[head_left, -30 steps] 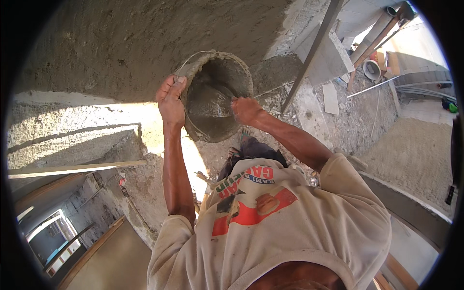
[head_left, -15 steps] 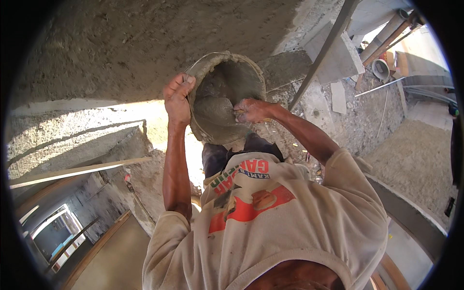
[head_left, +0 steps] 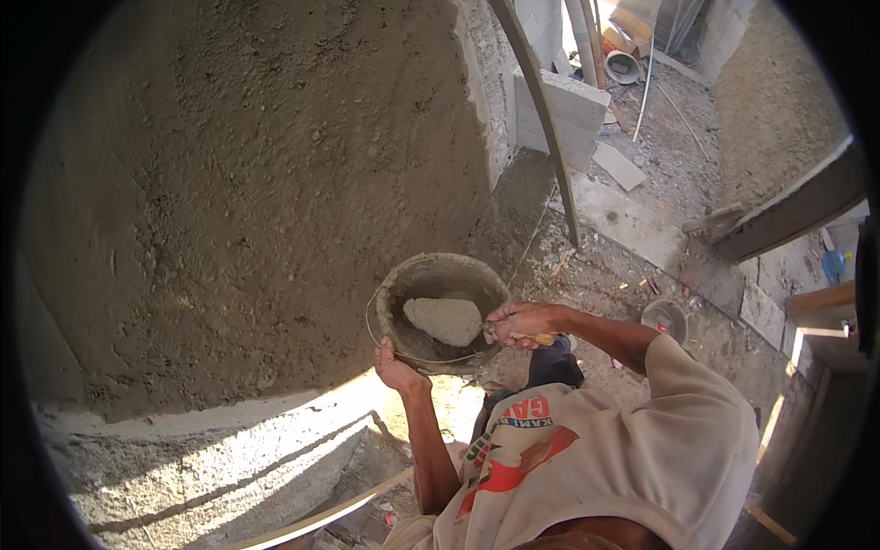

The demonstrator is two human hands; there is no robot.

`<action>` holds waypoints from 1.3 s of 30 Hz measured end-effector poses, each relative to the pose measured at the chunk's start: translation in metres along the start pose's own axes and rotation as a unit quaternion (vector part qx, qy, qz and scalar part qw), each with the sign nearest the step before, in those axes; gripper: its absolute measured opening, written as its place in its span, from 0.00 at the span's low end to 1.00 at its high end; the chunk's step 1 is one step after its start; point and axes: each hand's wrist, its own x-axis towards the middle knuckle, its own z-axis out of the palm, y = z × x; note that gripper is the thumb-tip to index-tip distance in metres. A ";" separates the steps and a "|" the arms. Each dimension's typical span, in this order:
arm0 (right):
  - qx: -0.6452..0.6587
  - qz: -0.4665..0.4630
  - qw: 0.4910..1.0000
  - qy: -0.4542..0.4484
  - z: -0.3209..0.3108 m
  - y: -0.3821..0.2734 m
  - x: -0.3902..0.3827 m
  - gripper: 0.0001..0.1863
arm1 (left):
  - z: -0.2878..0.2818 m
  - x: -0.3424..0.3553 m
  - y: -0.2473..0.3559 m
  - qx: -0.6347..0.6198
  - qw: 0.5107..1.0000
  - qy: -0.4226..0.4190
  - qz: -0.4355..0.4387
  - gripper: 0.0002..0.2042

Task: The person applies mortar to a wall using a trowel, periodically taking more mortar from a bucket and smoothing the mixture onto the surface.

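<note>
Bucket: a round grey bucket (head_left: 438, 310), caked with cement, is held up near the rough grey wall (head_left: 229, 183)
Left hand: the left hand (head_left: 396, 367) grips the bucket's low rim, fingers closed on it
Right hand: the right hand (head_left: 522, 323) is clenched on a yellow handle (head_left: 543, 339) at the bucket's right rim
Trowel: its flat blade (head_left: 445, 319) lies inside the bucket, coated in pale cement
Shirt: a pale shirt with red and green print (head_left: 522, 440)
Room to move: the wall is close on the left; open floor lies to the right
Floor: dusty ground (head_left: 642, 229) with grey blocks (head_left: 573, 110), a small bucket (head_left: 665, 318) and scraps
</note>
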 end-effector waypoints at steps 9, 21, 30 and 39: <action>0.334 -0.318 0.871 0.170 0.050 -0.038 -0.051 0.14 | -0.128 -0.004 0.042 0.124 0.990 0.056 -0.024 0.20; 0.085 -0.454 0.375 0.804 -0.118 -0.222 0.023 0.18 | -0.282 0.001 0.060 0.453 0.865 0.195 0.095 0.18; -0.156 -0.618 0.723 0.265 -0.017 -0.254 0.130 0.07 | -0.186 -0.018 0.069 0.263 0.943 0.181 0.096 0.21; -0.543 -0.179 0.815 0.090 0.007 -0.031 0.077 0.15 | -0.031 -0.004 0.062 0.106 0.989 0.061 0.082 0.11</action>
